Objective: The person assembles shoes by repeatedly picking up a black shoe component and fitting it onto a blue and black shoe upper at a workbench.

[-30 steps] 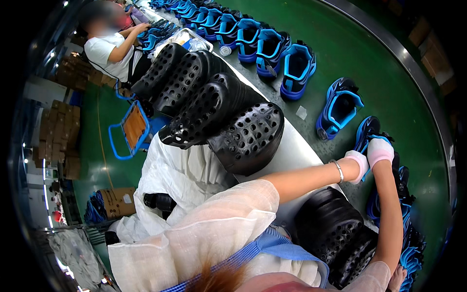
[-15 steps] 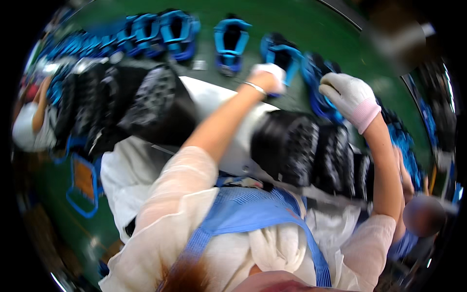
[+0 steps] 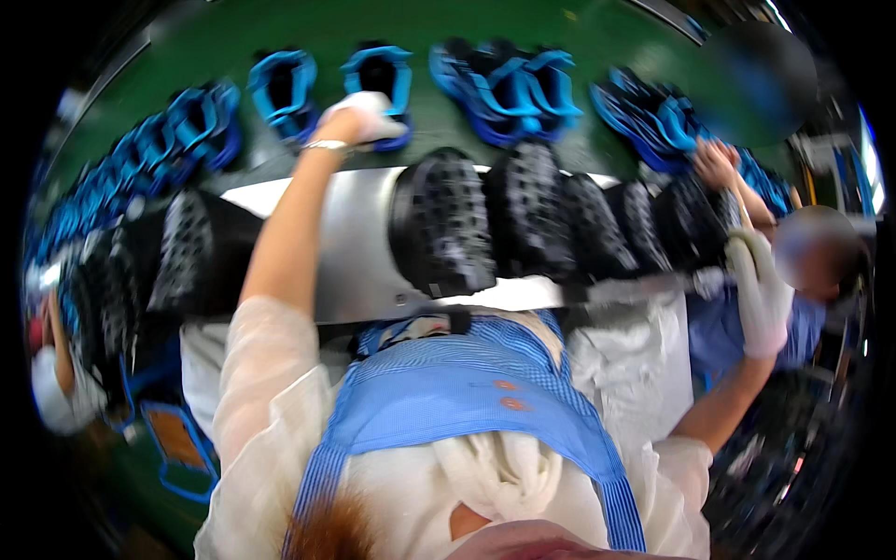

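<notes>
On the green conveyor belt (image 3: 280, 28), the gloved left hand (image 3: 362, 114) has moved left and now closes on a blue-black shoe (image 3: 378, 79); the gloved right hand (image 3: 758, 280) has dropped beside the black soles (image 3: 523, 219), its grip unclear.

My left arm stretches straight forward, bare forearm with a wrist bracelet, gloved left hand (image 3: 366, 114) curled closed at its far end; my right arm bends outward, gloved right hand (image 3: 758, 294) raised, fingers together

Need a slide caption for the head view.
Gloved left hand reaches a blue shoe upper; right hand rests beside black soles.
</notes>
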Available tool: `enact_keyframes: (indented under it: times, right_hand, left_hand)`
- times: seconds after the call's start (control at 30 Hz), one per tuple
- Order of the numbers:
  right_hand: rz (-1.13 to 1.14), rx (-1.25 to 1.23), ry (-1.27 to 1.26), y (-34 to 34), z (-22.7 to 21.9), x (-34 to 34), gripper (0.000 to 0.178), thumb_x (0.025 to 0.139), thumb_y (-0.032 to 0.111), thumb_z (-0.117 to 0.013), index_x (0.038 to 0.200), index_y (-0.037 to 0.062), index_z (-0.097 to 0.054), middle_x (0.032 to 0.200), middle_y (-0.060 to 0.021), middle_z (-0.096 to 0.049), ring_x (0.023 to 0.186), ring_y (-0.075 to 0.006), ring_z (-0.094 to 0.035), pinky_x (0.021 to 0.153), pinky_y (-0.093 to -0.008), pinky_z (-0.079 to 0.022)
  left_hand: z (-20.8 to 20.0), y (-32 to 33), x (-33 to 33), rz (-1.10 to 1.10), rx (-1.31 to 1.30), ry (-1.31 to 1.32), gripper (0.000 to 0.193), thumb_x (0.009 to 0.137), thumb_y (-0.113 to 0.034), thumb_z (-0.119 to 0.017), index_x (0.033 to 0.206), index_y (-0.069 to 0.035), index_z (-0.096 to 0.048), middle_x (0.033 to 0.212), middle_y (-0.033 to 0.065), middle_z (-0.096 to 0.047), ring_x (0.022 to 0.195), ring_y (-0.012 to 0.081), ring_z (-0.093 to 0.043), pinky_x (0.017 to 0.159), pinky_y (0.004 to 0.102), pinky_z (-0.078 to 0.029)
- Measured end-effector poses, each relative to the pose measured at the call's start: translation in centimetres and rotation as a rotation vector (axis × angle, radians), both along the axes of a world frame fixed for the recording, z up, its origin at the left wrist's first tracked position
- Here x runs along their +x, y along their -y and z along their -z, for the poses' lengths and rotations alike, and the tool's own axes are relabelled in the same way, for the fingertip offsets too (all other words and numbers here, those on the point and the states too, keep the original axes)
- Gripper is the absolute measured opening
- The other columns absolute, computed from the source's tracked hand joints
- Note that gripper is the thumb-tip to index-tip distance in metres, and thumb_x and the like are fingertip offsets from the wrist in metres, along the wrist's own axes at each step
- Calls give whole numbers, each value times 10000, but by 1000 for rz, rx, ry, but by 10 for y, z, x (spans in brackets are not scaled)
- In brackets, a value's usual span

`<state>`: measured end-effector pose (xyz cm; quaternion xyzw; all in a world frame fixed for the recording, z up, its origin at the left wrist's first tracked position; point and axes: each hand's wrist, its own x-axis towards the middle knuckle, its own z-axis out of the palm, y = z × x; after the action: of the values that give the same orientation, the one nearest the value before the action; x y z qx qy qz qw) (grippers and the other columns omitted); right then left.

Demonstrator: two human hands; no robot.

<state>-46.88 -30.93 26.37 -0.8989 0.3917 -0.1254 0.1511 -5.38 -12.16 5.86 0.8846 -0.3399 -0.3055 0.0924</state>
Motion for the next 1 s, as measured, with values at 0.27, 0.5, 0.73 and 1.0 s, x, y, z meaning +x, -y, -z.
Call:
enact_keyframes:
  times: [0.27,0.5,0.73,1.0]
  right_hand:
    - [49,-251,156,61,35,-49,220,853,96,-628,1048,-7,-628,909,-91,-646,833,-137,-616,776,-253,-477]
    - [-50,-292,64,77,66,-42,323,797,256,-670,1065,80,-633,988,-115,-635,919,-249,-626,797,-331,-491]
    - [-101,-241,-174,92,69,-15,375,776,267,-661,1104,95,-601,1029,-122,-624,947,-286,-603,824,-369,-478]
    - [-252,-304,-270,109,77,-33,538,767,97,-674,1263,-16,-499,1251,-198,-542,1157,-348,-511,1004,-393,-383]
  left_hand:
    - [1,-23,0,194,-147,423,509,756,-417,-624,1106,-47,-632,1063,210,-622,993,365,-583,889,393,-458]
    - [-36,31,-31,376,-484,212,375,833,-285,-592,1121,-46,-621,1073,153,-612,984,318,-583,871,355,-452]
    - [-3,74,-28,413,-458,-53,411,845,-292,-618,1182,-57,-609,1178,129,-615,1106,256,-571,978,320,-424]
    - [-11,62,-41,514,-370,253,488,832,-454,-535,1088,-49,-630,1132,126,-580,1069,285,-555,905,361,-460]
